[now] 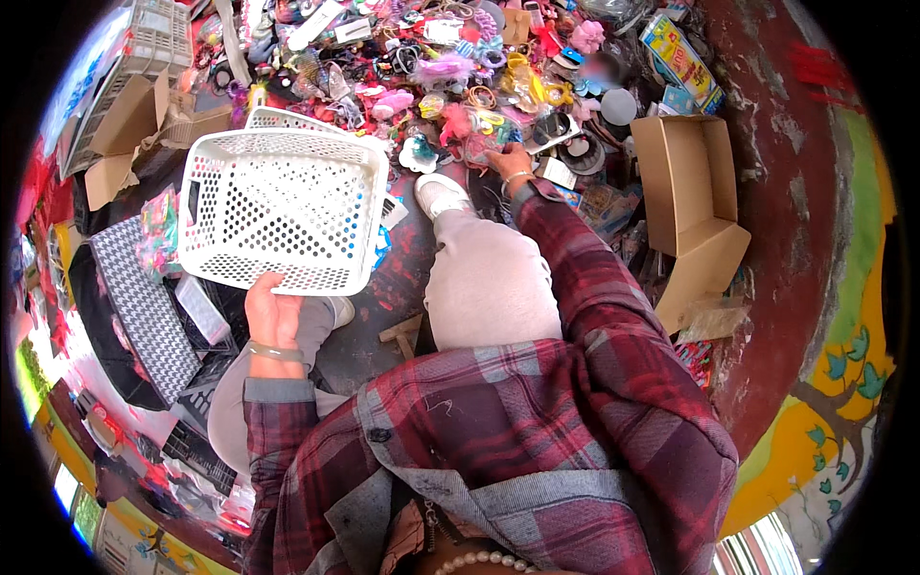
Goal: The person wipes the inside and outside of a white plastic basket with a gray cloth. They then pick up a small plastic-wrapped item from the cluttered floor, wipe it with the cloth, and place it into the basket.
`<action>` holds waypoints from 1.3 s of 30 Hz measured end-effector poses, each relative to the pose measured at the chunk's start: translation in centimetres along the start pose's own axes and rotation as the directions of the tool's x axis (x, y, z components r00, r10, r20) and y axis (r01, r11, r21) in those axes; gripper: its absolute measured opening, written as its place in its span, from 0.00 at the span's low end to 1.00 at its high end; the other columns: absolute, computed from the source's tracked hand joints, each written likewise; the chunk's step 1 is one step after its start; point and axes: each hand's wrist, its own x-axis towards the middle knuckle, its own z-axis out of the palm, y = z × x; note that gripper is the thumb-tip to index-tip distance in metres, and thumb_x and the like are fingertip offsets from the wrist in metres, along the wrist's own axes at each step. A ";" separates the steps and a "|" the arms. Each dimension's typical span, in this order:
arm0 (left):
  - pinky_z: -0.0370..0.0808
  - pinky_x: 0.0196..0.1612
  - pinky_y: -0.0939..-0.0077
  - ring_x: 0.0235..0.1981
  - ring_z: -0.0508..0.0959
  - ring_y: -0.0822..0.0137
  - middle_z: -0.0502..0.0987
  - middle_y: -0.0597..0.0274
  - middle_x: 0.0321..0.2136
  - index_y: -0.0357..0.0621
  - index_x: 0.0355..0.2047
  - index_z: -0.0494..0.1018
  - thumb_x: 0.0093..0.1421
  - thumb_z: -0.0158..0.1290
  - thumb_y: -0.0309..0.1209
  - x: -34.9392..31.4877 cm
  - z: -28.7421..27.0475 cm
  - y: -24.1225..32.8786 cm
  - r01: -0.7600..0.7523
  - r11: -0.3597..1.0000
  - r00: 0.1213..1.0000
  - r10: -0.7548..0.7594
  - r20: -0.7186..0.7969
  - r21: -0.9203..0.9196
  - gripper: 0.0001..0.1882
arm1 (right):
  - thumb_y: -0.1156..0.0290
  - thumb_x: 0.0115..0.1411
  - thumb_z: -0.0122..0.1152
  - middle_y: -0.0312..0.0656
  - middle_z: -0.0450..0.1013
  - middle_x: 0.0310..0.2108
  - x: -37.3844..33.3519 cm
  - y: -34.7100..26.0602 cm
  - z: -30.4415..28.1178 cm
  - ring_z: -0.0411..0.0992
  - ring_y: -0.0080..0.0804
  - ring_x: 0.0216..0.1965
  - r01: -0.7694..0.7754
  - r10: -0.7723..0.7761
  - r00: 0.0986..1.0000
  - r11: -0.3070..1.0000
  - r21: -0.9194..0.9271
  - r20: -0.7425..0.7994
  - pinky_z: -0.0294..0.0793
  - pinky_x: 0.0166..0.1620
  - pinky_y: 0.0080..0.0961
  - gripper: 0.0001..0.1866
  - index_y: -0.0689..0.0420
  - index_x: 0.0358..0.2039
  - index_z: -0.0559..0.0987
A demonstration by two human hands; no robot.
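Note:
My left hand (275, 314) grips the near edge of a white perforated plastic basket (321, 278), its thumb over the rim. The basket is tilted up, and its holed bottom shows with nothing on it. Against its far side is another white basket (278, 118), mostly hidden. My right hand (512, 165) reaches down to the near edge of a heap of hair ties and small accessories (450, 72). Its fingers are bent together at a pinkish-red bundle (476, 149); what exactly they pinch is too small to make out. A white packet (557, 172) lies just right of that hand.
An open cardboard box (685, 177) stands at the right, a torn one (134, 134) at the far left near a white crate (158, 38). A houndstooth-patterned bag (144, 297) lies left of my left hand. My white shoe (442, 195) is close to the heap.

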 end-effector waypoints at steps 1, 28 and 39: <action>0.73 0.43 0.55 0.45 0.71 0.55 0.67 0.53 0.47 0.37 0.53 0.57 0.45 0.40 0.17 0.1 -0.1 0.0 0.002 1.000 1.000 -0.002 0.015 0.004 0.29 | 0.51 0.38 0.69 0.51 0.72 0.39 0.9 1.1 0.9 0.72 0.39 0.37 -0.066 0.065 0.996 0.998 -0.008 -0.062 0.71 0.39 0.27 0.34 0.64 0.40 0.73; 0.69 0.50 0.65 0.48 0.70 0.58 0.67 0.51 0.47 0.31 0.52 0.57 0.45 0.39 0.15 0.5 -1.2 -1.1 -0.050 0.997 0.999 0.051 -0.017 0.052 0.29 | 0.65 0.56 0.55 0.40 0.69 0.46 -6.1 -2.7 -7.7 0.68 0.34 0.48 -0.416 -0.401 0.773 0.266 0.870 0.492 0.65 0.52 0.38 0.21 0.58 0.49 0.67; 0.67 0.51 0.66 0.47 0.69 0.59 0.67 0.53 0.47 0.32 0.52 0.57 0.45 0.39 0.15 1.0 -1.4 -1.3 -0.079 0.995 0.997 0.080 -0.006 0.054 0.29 | 0.65 0.57 0.54 0.42 0.67 0.49 -6.5 -4.6 -6.8 0.65 0.37 0.51 -0.481 -0.389 0.773 0.157 0.863 0.501 0.62 0.54 0.43 0.22 0.59 0.50 0.65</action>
